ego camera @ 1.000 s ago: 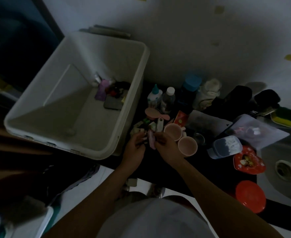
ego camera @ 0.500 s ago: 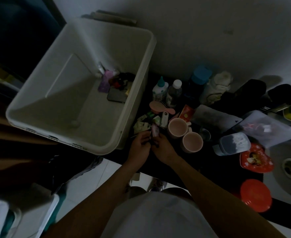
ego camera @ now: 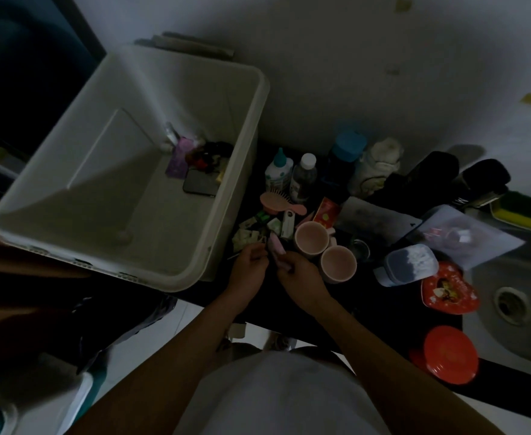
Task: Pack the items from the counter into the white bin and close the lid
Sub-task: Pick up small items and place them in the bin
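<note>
The white bin (ego camera: 239,171) stands open at the left of the dark counter (ego camera: 345,309), with a phone (ego camera: 199,185), a purple packet (ego camera: 179,161) and dark small items in its far right corner. My right hand (ego camera: 298,274) grips a small pink item (ego camera: 275,248) near the counter's front edge. My left hand (ego camera: 248,266) is curled right beside it, fingertips at the same item; what it pinches is too dark to tell. Two pink cups (ego camera: 312,241) stand just right of my hands. A pink hairbrush (ego camera: 273,200) and small packets (ego camera: 248,235) lie behind them.
Bottles (ego camera: 278,171), a blue-lidded jar (ego camera: 348,146) and a cloth (ego camera: 380,161) stand along the wall. A clear box (ego camera: 408,266), a red heart tin (ego camera: 449,288), a red round lid (ego camera: 446,354) and plastic bags (ego camera: 471,237) lie to the right, beside a sink (ego camera: 508,302).
Both hands have stayed together at the counter's front edge, handling the small pink item. The camera view has shifted slightly.
</note>
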`<state>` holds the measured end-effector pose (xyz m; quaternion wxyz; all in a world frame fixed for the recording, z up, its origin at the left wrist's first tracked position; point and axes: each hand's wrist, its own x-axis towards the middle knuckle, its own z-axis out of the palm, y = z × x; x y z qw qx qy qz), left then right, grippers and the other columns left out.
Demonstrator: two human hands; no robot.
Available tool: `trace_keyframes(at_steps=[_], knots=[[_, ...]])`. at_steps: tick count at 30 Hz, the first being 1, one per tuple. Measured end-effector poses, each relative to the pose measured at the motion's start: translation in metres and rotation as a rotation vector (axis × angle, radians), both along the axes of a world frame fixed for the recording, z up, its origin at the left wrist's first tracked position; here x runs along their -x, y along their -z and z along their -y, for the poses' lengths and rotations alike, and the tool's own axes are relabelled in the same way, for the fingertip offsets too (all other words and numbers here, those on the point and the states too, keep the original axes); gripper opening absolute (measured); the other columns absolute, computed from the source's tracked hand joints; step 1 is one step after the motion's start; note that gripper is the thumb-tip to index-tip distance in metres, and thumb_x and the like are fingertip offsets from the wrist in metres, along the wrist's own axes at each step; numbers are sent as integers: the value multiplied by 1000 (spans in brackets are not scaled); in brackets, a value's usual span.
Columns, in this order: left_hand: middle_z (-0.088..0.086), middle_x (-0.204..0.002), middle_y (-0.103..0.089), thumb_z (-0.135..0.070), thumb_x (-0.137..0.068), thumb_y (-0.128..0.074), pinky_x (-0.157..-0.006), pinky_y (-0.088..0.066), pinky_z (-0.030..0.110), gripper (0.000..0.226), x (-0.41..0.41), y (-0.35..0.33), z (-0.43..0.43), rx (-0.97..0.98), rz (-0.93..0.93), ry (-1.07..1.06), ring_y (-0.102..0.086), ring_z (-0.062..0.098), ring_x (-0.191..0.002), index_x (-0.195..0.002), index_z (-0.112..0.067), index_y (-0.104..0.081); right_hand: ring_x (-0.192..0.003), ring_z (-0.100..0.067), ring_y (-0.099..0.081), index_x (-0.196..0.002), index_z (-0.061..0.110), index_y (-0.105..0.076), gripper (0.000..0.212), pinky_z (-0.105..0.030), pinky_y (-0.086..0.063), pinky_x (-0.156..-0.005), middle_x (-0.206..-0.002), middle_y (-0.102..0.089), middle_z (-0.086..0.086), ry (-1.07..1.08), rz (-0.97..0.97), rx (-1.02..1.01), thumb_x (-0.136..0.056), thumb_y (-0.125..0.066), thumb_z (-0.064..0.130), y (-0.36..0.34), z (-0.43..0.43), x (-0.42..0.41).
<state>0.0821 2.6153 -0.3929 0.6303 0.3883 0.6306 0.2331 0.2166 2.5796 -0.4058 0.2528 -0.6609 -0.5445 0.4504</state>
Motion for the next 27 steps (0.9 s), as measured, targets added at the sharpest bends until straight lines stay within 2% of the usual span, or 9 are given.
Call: trace_keyframes(at_steps=[4,9,13,15,19,21,23,25,27], knots=[[1,-126,-60,-32,-97,-57,-95,-52,37,42,-7,-1,-7,21,75,-38,-61,18,-110,-136,-22,-48,-95,6,-58,-112,13,-67,31,-2,-39,-76,-109,-66,9,25,-79,-96,-90,-49,1,-20,2,-1],[6,-124,-61,-28,-96,-60,-81,-56,31,43,-14,-7,-15,26,129,-99,-64,19,-106,-135,-16,-47,-98,1,-63,-112,16,-66,30,-11,-47,-82,-109,-69,4,-2,-131,-115,-89,-50,6,-26,6,-2],[8,-122,-62,-19,-91,-67,-67,-51,19,42,-13,1,-19,-31,11,-138,-64,16,-99,-129,-11,-52,-101,-1,-63,-112,13,-66,32,-15,-49,-86,-110,-69,3,51,-170,-65,-89,-48,0,-21,6,-2],[9,-125,-62,-20,-87,-71,-75,-51,24,45,-10,5,-20,-33,-47,-172,-63,21,-106,-128,-11,-55,-99,-3,-64,-108,12,-67,30,-18,-51,-86,-108,-69,4,64,-166,-65,-90,-47,-2,-23,2,-1],[6,-125,-61,-19,-83,-75,-87,-52,34,52,-2,6,-19,-21,-130,-199,-61,25,-111,-130,-12,-54,-92,-8,-59,-105,2,-65,22,-6,-44,-77,-101,-65,-1,83,-32,-115,-90,-50,-2,-27,-14,2],[8,-129,-60,-19,-82,-76,-92,-52,38,56,1,7,-20,-32,-136,-185,-60,26,-113,-133,-11,-53,-87,-18,-57,-94,-5,-65,17,-22,-45,-75,-93,-66,-13,14,38,-146,-88,-50,0,-21,-24,4],[8,-131,-60,-22,-81,-77,-95,-51,40,58,3,7,-22,-52,-145,-185,-60,26,-114,-133,-11,-53,-85,-22,-53,-88,-1,-64,23,-34,-42,-73,-89,-62,-15,-56,124,-121,-85,-45,11,-11,-34,6],[8,-129,-61,-24,-81,-77,-96,-51,40,56,5,6,-22,-75,-165,-187,-60,25,-113,-130,-10,-55,-98,-25,-50,-92,2,-64,30,-33,-41,-82,-97,-62,-14,-92,191,-79,-82,-40,17,-5,-41,10],[8,-127,-61,-25,-84,-75,-96,-50,39,52,6,6,-22,-92,-167,-181,-60,25,-113,-129,-8,-56,-115,-26,-44,-104,-2,-63,39,-36,-34,-104,-110,-63,-19,-166,237,-57,-82,-37,17,1,-45,13]])
